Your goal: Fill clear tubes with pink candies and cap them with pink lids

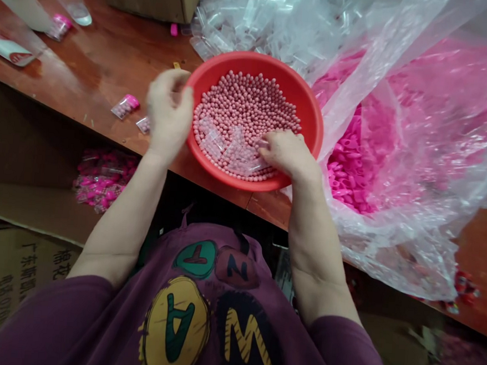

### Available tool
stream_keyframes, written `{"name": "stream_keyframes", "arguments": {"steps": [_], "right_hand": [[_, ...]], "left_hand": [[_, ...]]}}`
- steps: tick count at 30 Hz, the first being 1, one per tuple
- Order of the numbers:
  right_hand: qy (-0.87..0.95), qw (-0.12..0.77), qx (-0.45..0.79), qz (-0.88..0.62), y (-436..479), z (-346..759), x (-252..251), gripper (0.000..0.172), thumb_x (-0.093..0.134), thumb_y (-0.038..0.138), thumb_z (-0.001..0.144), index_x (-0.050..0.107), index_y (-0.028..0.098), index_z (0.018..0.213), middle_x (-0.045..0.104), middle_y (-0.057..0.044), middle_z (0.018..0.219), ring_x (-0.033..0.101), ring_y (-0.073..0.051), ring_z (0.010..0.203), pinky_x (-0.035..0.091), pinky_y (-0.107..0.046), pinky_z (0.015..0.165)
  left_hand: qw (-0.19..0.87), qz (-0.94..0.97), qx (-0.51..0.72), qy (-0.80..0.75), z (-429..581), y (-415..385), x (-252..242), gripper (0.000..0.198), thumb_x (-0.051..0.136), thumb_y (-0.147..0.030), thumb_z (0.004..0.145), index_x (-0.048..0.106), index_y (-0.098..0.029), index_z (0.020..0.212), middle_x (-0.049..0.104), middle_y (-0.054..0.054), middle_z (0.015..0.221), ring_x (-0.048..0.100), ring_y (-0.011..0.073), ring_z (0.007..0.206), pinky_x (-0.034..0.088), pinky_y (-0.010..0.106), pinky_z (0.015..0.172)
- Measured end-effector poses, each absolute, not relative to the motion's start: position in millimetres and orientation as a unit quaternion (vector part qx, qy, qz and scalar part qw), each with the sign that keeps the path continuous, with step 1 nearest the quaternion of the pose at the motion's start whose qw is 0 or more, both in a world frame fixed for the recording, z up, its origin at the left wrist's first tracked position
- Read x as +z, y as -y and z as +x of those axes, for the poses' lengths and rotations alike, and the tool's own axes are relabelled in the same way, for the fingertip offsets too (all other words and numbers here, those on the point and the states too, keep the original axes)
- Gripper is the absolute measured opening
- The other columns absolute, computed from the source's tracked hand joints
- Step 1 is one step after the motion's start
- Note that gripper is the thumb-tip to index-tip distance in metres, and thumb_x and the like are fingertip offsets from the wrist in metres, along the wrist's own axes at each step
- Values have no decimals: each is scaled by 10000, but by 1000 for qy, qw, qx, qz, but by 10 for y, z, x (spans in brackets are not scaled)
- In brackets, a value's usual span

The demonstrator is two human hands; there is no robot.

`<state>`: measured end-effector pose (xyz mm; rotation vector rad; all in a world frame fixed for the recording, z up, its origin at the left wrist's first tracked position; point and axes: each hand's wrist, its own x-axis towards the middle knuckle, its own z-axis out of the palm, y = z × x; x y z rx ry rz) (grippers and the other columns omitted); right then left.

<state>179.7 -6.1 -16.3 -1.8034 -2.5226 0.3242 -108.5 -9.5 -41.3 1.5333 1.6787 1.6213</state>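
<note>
Red basin (311,106) holds pink beads (249,102), clear tubes (229,148).

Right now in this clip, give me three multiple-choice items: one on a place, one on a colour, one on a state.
1. Where is the right hand?
A. Inside the basin, on the beads
B. On the cardboard box
C. In the plastic bag

2. What colour is the basin?
A. Blue
B. Red
C. White

3. How is the left hand?
A. Flat on the table
B. Raised beside the basin's left rim, fingers curled
C. Deep in the beads

Answers: 1 A, its fingers rest among pink beads and clear small tubes. 2 B, the rim and wall are plainly red. 3 B, it hangs at the rim over the wooden table; what it holds cannot be made out.
</note>
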Motion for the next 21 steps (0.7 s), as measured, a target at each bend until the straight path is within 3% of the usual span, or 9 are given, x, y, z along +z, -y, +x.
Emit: {"name": "stream_keyframes", "arguments": {"steps": [2, 4, 8, 12, 15, 17, 21], "right_hand": [[806, 61, 138, -573, 21, 1802, -142, 267, 674, 163, 962, 804, 146, 1194, 823, -179, 1160, 749, -385, 1165, 562, -635, 1131], [802, 159, 193, -543, 29, 1855, -125, 412, 632, 137, 955, 759, 152, 1347, 823, -139, 1215, 760, -315, 1143, 594, -535, 1117], [752, 292, 345, -479, 142, 1984, -155, 561, 612, 194, 967, 590, 209, 1527, 808, -57, 1156, 768, -234, 1051, 651, -444, 1018], [657, 416, 407, -480, 243, 2016, -227, 390, 786, 408, 967, 595, 287, 1285, 777, -17, 1036, 784, -222, 943, 690, -410, 879], [610, 479, 404, -485, 294, 2028, -219, 420, 867, 586, 918, 614, 292, 1079, 764, -1, 971, 768, -203, 829, 691, -398, 808], [585, 515, 377, -500, 344, 2087, -174, 438, 849, 641, 924, 639, 291, 1082, 788, -6, 1012, 764, -191, 815, 684, -385, 795], [549, 577, 303, -523, 536, 2407, -84, 352, 786, 589, 993, 690, 279, 1128, 815, -17, 1050, 761, -167, 793, 656, -352, 777]], "left_hand": [[254, 617, 527, -526, -743, 166, -225, 114, 760, -243, 925, 772, -225, 1038, 799, 43, 1145, 674, 262, 1151, 489, 470, 1128], [315, 676, 467, -475, -465, 205, -130, 184, 754, -158, 868, 789, -208, 1041, 797, 77, 1165, 670, 306, 1240, 468, 482, 1188], [312, 762, 385, -417, -153, 219, -143, 336, 667, -48, 836, 785, -178, 1123, 758, 119, 1266, 649, 329, 1321, 442, 498, 1249], [303, 785, 359, -405, -61, 203, -119, 289, 665, -92, 904, 785, -160, 1158, 725, 140, 1218, 675, 328, 1219, 483, 501, 1188], [332, 787, 346, -388, -71, 67, -81, 235, 783, -213, 901, 794, -172, 1131, 708, 123, 1152, 683, 316, 1139, 509, 486, 1152], [307, 806, 325, -388, -98, -122, -106, 185, 824, -267, 873, 793, -179, 1033, 697, 123, 1114, 665, 333, 1163, 498, 491, 1173], [184, 858, 235, -417, -93, -609, -293, 95, 750, -245, 869, 773, -159, 902, 701, 153, 1047, 621, 390, 1265, 446, 529, 1225]]}}
